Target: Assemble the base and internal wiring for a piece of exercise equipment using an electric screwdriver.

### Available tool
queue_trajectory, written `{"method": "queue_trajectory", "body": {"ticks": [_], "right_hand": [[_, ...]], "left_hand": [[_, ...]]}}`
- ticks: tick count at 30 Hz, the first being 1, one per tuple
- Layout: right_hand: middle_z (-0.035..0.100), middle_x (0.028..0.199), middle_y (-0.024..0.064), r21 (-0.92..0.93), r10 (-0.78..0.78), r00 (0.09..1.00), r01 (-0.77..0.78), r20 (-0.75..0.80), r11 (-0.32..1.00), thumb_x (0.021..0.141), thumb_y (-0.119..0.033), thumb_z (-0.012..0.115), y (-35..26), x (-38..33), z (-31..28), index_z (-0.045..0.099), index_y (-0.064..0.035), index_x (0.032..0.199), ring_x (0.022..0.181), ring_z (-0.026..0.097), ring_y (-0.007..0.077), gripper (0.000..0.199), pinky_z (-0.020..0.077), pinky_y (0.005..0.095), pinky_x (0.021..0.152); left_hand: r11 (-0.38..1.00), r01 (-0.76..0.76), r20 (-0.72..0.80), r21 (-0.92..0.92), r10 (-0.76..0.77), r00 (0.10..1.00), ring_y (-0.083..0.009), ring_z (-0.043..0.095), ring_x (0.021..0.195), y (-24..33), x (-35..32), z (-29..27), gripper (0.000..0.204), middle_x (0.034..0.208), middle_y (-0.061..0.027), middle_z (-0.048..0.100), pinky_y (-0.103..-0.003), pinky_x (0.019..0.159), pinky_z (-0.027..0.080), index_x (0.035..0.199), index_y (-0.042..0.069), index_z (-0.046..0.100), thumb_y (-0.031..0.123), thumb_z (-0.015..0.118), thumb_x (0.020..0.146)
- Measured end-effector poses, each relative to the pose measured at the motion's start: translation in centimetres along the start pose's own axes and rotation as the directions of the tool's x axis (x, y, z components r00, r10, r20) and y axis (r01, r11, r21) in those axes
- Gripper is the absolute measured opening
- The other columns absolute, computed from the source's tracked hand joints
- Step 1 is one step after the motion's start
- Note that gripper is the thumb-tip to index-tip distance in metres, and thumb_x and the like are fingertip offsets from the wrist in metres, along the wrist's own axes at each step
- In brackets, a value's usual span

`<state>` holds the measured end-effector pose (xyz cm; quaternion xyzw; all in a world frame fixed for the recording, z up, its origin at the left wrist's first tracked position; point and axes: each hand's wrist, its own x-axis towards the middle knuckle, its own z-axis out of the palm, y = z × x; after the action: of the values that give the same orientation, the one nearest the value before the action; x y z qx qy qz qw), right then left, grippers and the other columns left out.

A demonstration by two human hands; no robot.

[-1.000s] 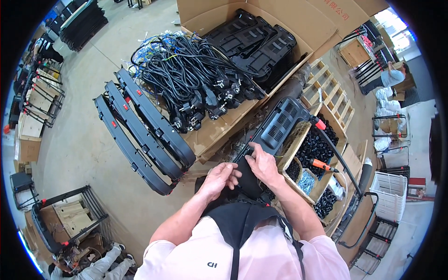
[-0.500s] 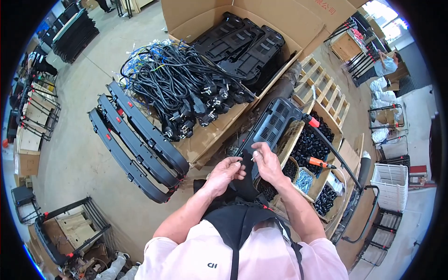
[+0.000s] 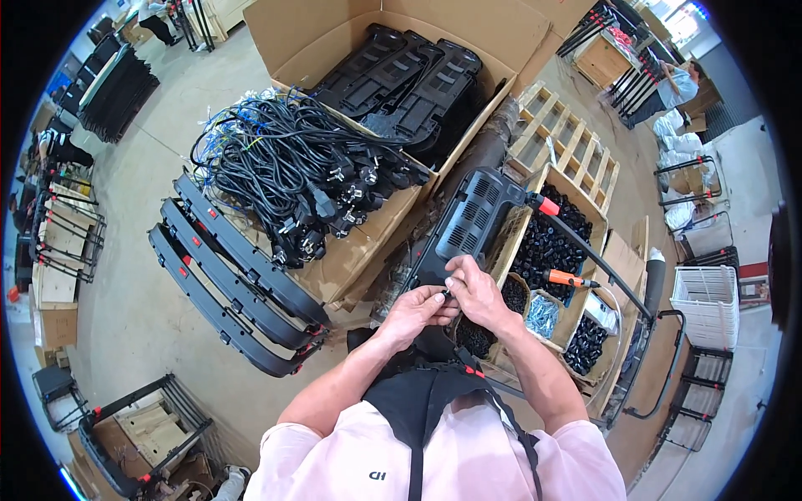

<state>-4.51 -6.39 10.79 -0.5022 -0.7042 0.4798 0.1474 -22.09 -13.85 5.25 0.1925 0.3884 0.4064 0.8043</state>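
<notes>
A long black plastic housing point(image 3: 470, 219) with vent slots lies in front of me, tilted up to the right. My left hand point(image 3: 415, 311) and my right hand point(image 3: 473, 290) meet at its near end. Both pinch a small dark part point(image 3: 445, 292) against that end; the fingers hide what it is. Right of my hands stands a wooden tray point(image 3: 610, 250) with compartments of small black parts point(image 3: 547, 244), a bag of screws point(image 3: 541, 315) and an orange-handled screwdriver point(image 3: 568, 278).
A pile of black power cords point(image 3: 296, 171) lies on flattened cardboard. An open carton point(image 3: 317, 37) behind holds more black housings. Three long black rails point(image 3: 221, 280) lie on the floor at left. A wooden pallet point(image 3: 564, 134), metal carts and a person point(image 3: 677, 83) are far right.
My hands have come together at the near end of the housing. The view has swung a little, with the housing now more central.
</notes>
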Motion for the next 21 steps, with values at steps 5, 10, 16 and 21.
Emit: {"method": "queue_trajectory", "body": {"ticks": [5,10,16,21], "right_hand": [[0.069,0.095,0.0142,-0.326,-0.301,0.954,0.283,-0.004,0.902,0.098,-0.020,0.069,1.3,0.1,-0.8,0.065,-0.0011,0.112,0.092,0.069,0.0354,0.024,0.0555,0.0456,0.081],[0.070,0.099,0.0139,-0.408,-0.462,0.882,0.458,0.096,0.790,0.094,-0.020,0.072,0.8,0.2,-2.3,0.071,-0.0020,0.106,0.096,0.069,0.0360,0.023,0.0568,0.0448,0.086],[0.073,0.100,0.0176,-0.523,-0.586,0.810,0.493,-0.014,0.695,0.086,-0.018,0.080,3.0,4.1,-4.4,0.071,-0.0016,0.105,0.095,0.072,0.0369,0.027,0.0593,0.0452,0.086],[0.071,0.100,0.0119,-0.631,-0.642,0.723,0.378,-0.256,0.677,0.085,-0.015,0.079,4.5,11.3,-7.2,0.073,-0.0032,0.101,0.094,0.069,0.0336,0.021,0.0575,0.0419,0.087]], "left_hand": [[0.999,0.042,-0.007,-0.012,-0.042,0.999,-0.0158,0.073,0.100,0.0,0.7,0.7,0.030,0.117,-0.0101,0.073,-0.033,0.093,0.062,0.132,-0.001,0.060,0.020,0.044,0.117],[0.996,0.045,-0.069,-0.078,-0.050,0.996,-0.0188,0.075,0.101,-1.1,3.1,-0.1,0.032,0.116,-0.0117,0.073,-0.033,0.093,0.063,0.129,-0.001,0.061,0.024,0.044,0.117],[0.980,0.004,-0.068,-0.200,-0.019,0.997,-0.0253,0.074,0.110,0.9,4.3,1.9,0.042,0.124,-0.0153,0.073,-0.038,0.096,0.060,0.139,0.000,0.057,0.032,0.043,0.117],[0.996,0.033,-0.049,-0.085,-0.037,0.998,-0.0261,0.073,0.112,0.5,2.9,2.2,0.051,0.129,-0.0163,0.072,-0.040,0.096,0.059,0.146,-0.001,0.054,0.039,0.044,0.116]]}}
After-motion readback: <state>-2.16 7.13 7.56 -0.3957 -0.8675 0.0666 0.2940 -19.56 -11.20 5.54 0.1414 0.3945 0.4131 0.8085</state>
